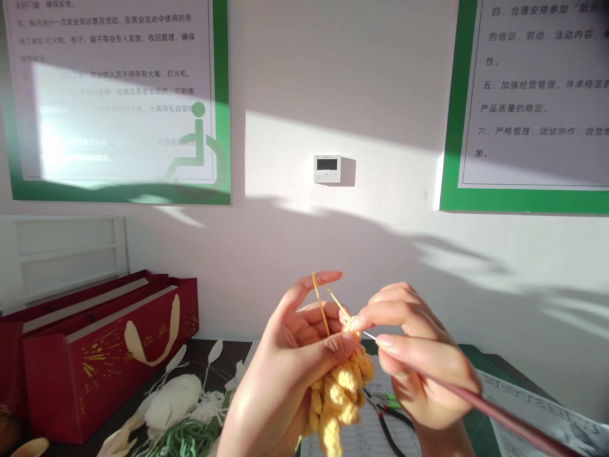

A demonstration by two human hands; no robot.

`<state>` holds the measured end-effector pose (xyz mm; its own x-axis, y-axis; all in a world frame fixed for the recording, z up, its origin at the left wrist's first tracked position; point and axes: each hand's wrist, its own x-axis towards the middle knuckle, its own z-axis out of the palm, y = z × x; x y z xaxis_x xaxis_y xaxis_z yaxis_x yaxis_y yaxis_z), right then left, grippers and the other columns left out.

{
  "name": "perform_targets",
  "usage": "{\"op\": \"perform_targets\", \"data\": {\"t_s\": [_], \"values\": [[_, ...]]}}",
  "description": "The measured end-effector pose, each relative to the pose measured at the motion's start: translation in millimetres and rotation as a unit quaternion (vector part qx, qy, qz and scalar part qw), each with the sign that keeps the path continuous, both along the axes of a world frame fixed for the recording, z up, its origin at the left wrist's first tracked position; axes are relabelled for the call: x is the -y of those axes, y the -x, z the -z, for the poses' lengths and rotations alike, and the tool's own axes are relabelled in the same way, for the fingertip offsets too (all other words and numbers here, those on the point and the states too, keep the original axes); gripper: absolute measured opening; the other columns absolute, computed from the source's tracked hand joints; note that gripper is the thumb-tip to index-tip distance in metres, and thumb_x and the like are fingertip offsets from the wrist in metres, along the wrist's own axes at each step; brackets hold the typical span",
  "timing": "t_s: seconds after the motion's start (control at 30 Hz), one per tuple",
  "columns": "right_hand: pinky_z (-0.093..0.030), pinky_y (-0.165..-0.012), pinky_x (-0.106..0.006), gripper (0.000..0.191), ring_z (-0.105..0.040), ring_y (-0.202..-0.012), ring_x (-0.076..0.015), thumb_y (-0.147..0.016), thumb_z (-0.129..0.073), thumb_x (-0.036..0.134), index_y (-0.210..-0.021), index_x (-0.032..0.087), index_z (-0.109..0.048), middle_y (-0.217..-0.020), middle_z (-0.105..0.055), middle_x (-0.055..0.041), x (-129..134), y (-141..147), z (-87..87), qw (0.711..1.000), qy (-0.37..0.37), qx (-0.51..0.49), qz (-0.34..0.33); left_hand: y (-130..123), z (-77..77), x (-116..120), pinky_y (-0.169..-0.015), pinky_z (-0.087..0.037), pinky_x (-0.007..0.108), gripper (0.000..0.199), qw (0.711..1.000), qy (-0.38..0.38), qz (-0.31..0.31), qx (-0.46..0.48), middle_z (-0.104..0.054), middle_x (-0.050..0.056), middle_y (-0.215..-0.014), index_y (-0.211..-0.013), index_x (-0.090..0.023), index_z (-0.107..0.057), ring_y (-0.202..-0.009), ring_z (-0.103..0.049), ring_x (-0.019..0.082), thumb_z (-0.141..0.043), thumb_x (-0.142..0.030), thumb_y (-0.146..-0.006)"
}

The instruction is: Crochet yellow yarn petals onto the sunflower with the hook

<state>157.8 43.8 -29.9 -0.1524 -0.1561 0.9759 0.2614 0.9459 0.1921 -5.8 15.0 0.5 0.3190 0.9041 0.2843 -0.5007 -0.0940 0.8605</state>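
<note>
My left hand [290,355] pinches the top of a bumpy yellow crochet piece [345,393] between thumb and fingers. A strand of yellow yarn [320,295] loops over its raised index finger and runs down to the work. In my right hand [419,346] is a crochet hook [476,398] with a dark reddish handle and a thin metal shaft. The shaft's tip end meets the top edge of the yellow piece, where my right fingertips also touch it. Exactly how the hook sits in the stitches is hidden by my fingers.
Red gift bags [114,349] stand at the left. Beside them lie a white yarn ball [174,401] and green yarn [185,438]. Pliers [390,412] rest on printed paper [352,438] below my hands. More sheets [537,406] lie right. A wall controller [327,169] is ahead.
</note>
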Motion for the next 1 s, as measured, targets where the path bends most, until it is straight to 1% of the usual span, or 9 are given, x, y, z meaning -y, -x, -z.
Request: {"op": "perform_targets", "data": {"t_s": [0.13,0.33,0.43,0.5,0.6,0.7,0.8,0.87,1.0], "values": [[-0.050,-0.074,-0.045,0.027,-0.062,-0.084,-0.0204,-0.091,-0.058,0.009,-0.114,0.023,-0.063,-0.100,-0.070,-0.0062,-8,0,6.2,0.997,0.034,-0.037,-0.050,-1,-0.4,1,-0.068,-0.053,0.027,0.072,0.999,-0.001,-0.032,0.018,-0.066,0.004,-0.086,-0.130,-0.023,-0.060,-0.073,-0.064,0.016,-0.091,-0.014,-0.065],[-0.049,-0.069,-0.039,0.035,-0.057,-0.080,-0.0163,-0.083,-0.058,-0.002,-0.106,0.024,-0.061,-0.097,-0.064,-0.0016,-14,5,10.4,0.999,-0.011,-0.026,-0.024,-4,1.0,2,-0.062,-0.055,0.027,0.073,0.996,0.015,-0.079,0.036,-0.067,0.003,-0.076,-0.123,-0.016,-0.064,-0.065,-0.065,0.017,-0.095,-0.017,-0.057],[-0.048,-0.062,-0.033,0.032,-0.054,-0.072,-0.0147,-0.084,-0.056,-0.002,-0.101,0.025,-0.060,-0.089,-0.063,-0.0005,-13,13,16.4,0.996,-0.041,-0.076,0.018,-10,2.3,2,-0.061,-0.056,0.027,0.069,0.994,0.005,-0.099,0.047,-0.069,0.004,-0.076,-0.120,-0.012,-0.066,-0.065,-0.067,0.018,-0.094,-0.018,-0.057],[-0.051,-0.065,-0.037,0.028,-0.057,-0.073,-0.0170,-0.088,-0.051,0.000,-0.101,0.022,-0.061,-0.083,-0.062,-0.0028,-8,19,18.1,0.989,0.019,-0.105,0.101,-14,3.0,4,-0.060,-0.055,0.026,0.064,0.990,-0.026,-0.124,0.056,-0.069,0.003,-0.075,-0.120,-0.013,-0.065,-0.062,-0.066,0.016,-0.092,-0.018,-0.062],[-0.052,-0.063,-0.035,0.029,-0.059,-0.072,-0.0171,-0.086,-0.056,-0.001,-0.105,0.021,-0.061,-0.083,-0.066,-0.0035,2,26,12.7,0.979,-0.034,-0.088,0.178,-18,3.7,8,-0.059,-0.052,0.022,0.066,0.981,-0.077,-0.163,0.065,-0.067,-0.001,-0.074,-0.132,-0.022,-0.059,-0.061,-0.062,0.012,-0.085,-0.017,-0.072],[-0.053,-0.065,-0.034,0.034,-0.061,-0.071,-0.0162,-0.081,-0.061,-0.005,-0.107,0.018,-0.060,-0.082,-0.068,-0.0036,10,26,3.4,0.976,-0.076,-0.079,0.187,-18,4.6,12,-0.062,-0.050,0.020,0.069,0.974,-0.101,-0.198,0.044,-0.064,-0.002,-0.076,-0.139,-0.032,-0.057,-0.064,-0.060,0.011,-0.082,-0.017,-0.076],[-0.052,-0.068,-0.035,0.025,-0.061,-0.070,-0.0162,-0.084,-0.059,-0.003,-0.100,0.016,-0.060,-0.078,-0.066,-0.0032,12,21,1.7,0.981,-0.032,-0.073,0.179,-16,5.3,9,-0.063,-0.049,0.021,0.063,0.968,-0.107,-0.227,0.005,-0.062,-0.002,-0.076,-0.133,-0.031,-0.064,-0.068,-0.060,0.012,-0.082,-0.017,-0.075],[-0.050,-0.069,-0.035,0.021,-0.059,-0.070,-0.0164,-0.085,-0.059,0.000,-0.098,0.017,-0.060,-0.077,-0.064,-0.0029,13,16,5.1,0.986,0.020,-0.086,0.140,-13,5.0,6,-0.061,-0.049,0.021,0.058,0.967,-0.105,-0.233,-0.017,-0.062,-0.001,-0.075,-0.128,-0.027,-0.067,-0.069,-0.059,0.013,-0.082,-0.017,-0.073],[-0.045,-0.061,-0.029,0.008,-0.055,-0.066,-0.0144,-0.095,-0.057,0.013,-0.094,0.021,-0.058,-0.074,-0.057,-0.0001,14,10,8.2,0.972,0.174,-0.160,0.019,-5,2.9,0,-0.054,-0.046,0.020,0.051,0.979,-0.095,-0.176,-0.035,-0.062,-0.001,-0.071,-0.121,-0.022,-0.069,-0.062,-0.055,0.012,-0.081,-0.014,-0.072]]}}
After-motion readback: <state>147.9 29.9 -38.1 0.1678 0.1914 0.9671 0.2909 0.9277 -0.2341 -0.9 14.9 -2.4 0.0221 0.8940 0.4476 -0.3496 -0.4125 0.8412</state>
